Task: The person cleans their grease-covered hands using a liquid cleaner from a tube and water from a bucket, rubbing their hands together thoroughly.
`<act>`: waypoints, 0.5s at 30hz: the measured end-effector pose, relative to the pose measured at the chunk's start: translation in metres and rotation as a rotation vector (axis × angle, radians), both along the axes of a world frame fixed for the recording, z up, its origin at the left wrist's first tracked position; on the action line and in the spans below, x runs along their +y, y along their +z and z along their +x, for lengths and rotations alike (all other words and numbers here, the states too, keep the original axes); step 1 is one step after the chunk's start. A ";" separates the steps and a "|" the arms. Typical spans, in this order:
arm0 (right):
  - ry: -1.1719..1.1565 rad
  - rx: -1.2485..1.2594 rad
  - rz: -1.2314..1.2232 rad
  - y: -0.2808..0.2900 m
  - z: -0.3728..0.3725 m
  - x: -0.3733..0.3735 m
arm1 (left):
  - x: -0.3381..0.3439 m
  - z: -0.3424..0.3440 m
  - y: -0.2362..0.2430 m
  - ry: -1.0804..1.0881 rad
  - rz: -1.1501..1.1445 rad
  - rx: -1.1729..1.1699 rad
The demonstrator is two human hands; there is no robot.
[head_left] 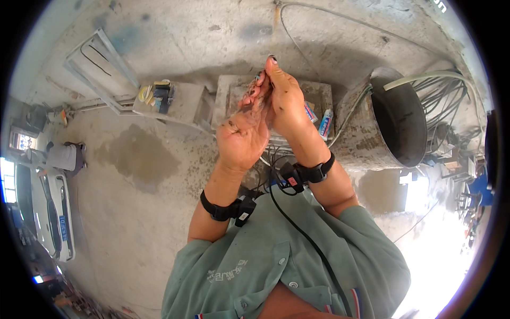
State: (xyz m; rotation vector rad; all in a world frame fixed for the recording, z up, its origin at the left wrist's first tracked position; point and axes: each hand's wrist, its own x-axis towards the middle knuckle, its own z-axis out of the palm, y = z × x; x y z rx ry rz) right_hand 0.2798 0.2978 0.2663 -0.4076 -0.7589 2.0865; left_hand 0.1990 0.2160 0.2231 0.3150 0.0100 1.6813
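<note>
Both hands are raised together in front of me, palm against palm, smeared with dark grime. My left hand (244, 127) shows its palm and heel, with the fingers loosely stretched upward and slightly bent. My right hand (287, 103) lies along it, its edge toward me and one dark-nailed digit pointing up; its other fingers are mostly hidden. I see no object between them. Just beyond the right hand, a white, blue and red tube (325, 125) rests on a worn concrete ledge (229, 87), with a second similar tube (310, 113) partly covered by my hand.
A large rusty metal drum (361, 127) stands at the right, with a hose (419, 78) over its rim. To the left are a concrete block (183, 101) with yellow and dark items, and a metal frame (101, 69). A person (66, 157) and a white car (56, 212) are farther left.
</note>
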 end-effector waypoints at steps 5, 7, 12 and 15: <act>-0.251 -0.035 0.031 0.002 -0.001 0.009 | -0.013 -0.025 0.012 0.003 0.080 0.254; -0.167 -0.096 0.220 -0.012 0.007 0.021 | -0.013 -0.038 0.016 0.088 0.016 0.201; -0.557 -0.753 0.956 -0.030 -0.040 -0.038 | 0.025 -0.031 0.028 0.247 0.068 0.531; -0.490 -0.575 0.826 -0.032 -0.044 -0.029 | 0.013 -0.022 0.028 0.425 -0.011 0.701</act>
